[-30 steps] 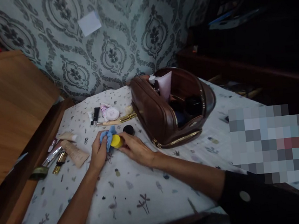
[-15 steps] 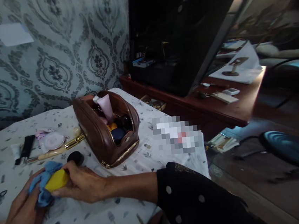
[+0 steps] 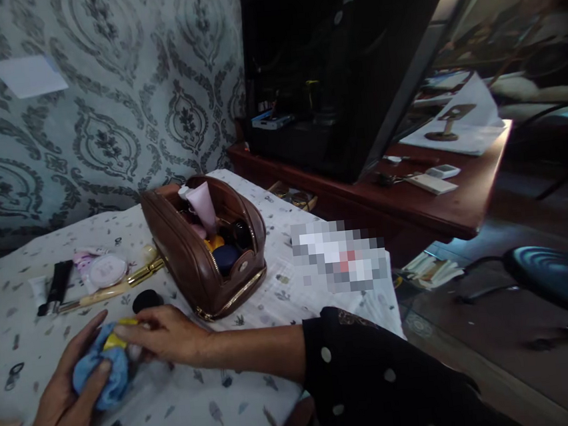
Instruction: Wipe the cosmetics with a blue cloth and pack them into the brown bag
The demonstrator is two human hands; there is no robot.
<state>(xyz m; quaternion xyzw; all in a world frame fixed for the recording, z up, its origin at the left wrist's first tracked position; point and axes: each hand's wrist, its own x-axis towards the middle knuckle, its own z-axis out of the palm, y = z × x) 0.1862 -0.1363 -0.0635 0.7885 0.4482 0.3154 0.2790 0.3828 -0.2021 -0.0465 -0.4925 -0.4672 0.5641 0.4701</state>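
Note:
My left hand (image 3: 69, 404) is closed around a crumpled blue cloth (image 3: 117, 384) above the near left of the bed-like surface. A small yellow item (image 3: 114, 340) sits against the cloth, pinched by the fingers of my right hand (image 3: 172, 336); its kind is partly hidden. Just beyond my right fingers lies a round black item (image 3: 146, 300). An unzipped brown toiletry bag (image 3: 182, 256) stands past my hands, holding a pink tube (image 3: 202, 207), a dark blue round item (image 3: 227, 258) and other small things.
Left of the bag lie a makeup brush (image 3: 94, 295), a round compact (image 3: 107, 270), a black tube (image 3: 61, 281) and a white tube (image 3: 39, 290) on the patterned cloth (image 3: 220, 380). A reddish wooden stand (image 3: 424, 209) with a large dark screen (image 3: 319, 55) rises at right.
Both hands have shifted slightly right. My right fingers now cover more of the yellow item, and the blue cloth is bunched more fully in my left hand.

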